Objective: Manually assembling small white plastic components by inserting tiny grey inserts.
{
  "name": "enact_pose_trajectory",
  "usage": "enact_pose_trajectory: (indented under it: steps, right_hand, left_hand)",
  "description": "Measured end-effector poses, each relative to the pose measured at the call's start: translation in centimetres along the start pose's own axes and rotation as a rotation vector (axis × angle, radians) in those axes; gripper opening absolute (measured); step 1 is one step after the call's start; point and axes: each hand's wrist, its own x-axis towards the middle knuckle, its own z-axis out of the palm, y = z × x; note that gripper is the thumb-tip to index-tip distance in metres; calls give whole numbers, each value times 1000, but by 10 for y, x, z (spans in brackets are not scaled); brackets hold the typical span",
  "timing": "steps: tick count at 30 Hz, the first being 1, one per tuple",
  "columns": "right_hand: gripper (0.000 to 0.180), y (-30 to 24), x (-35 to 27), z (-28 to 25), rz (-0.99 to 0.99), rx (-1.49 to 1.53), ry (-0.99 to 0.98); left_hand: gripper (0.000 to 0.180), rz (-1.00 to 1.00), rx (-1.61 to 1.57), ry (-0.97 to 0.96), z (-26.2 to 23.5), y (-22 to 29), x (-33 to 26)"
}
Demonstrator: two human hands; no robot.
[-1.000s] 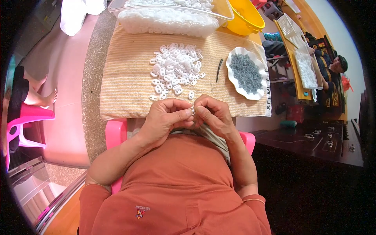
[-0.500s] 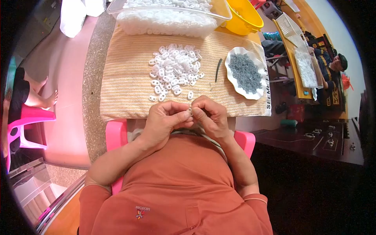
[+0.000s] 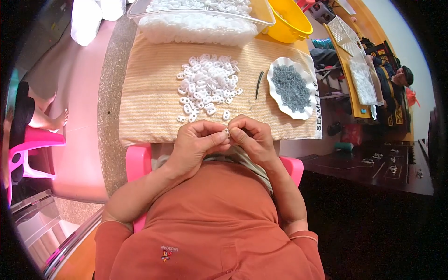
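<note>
Close to the near edge of the towel-covered table, my two hands meet fingertip to fingertip. A small white plastic piece (image 3: 227, 132) shows between them, mostly covered by the fingers. My left hand (image 3: 198, 141) is closed in a pinch on it. My right hand (image 3: 254, 141) is also closed, thumb and forefinger pressed at the piece's right side; anything else in that pinch is hidden. Just beyond lies a loose pile of white oval plastic pieces with two holes (image 3: 210, 81). One such oval piece (image 3: 226, 115) lies apart, nearest my fingers.
A scalloped white dish (image 3: 304, 115) of short grey pins (image 3: 290, 88) stands at the right, beside a thin black stick (image 3: 259, 85). At the back are a clear bin (image 3: 196, 31) full of white pieces and a yellow basin (image 3: 291, 21). Another person (image 3: 389, 77) sits far right.
Both hands keep their pinch at nearly the same spot, with only slight finger movement around the white piece. The whole view has shifted very slightly.
</note>
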Motion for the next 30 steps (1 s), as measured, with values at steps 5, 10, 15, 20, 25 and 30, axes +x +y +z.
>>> enact_pose_trajectory:
  steps: [5,10,15,20,25,30]
  right_hand:
    - [14,-4,1,0,44,40,-11]
    - [15,-4,1,-3,82,6,-46]
    - [14,-9,-1,-1,92,-11,-46]
    - [12,-10,-1,-2,51,-95,-58]
    - [10,-8,-2,-2,-74,-182,-65]
    - [10,-5,-1,-2,-104,-169,-68]
  left_hand:
    - [17,-6,-19,-11,-1,0,1]
    - [17,0,-25,-23,-2,-1,1]
    - [15,-5,-12,-25,-3,-1,1]
    - [15,-10,1,-35,-2,0,0]
    - [16,-42,-31,-40,-1,2,-1]
    - [16,-43,-30,-41,-3,1,-1]
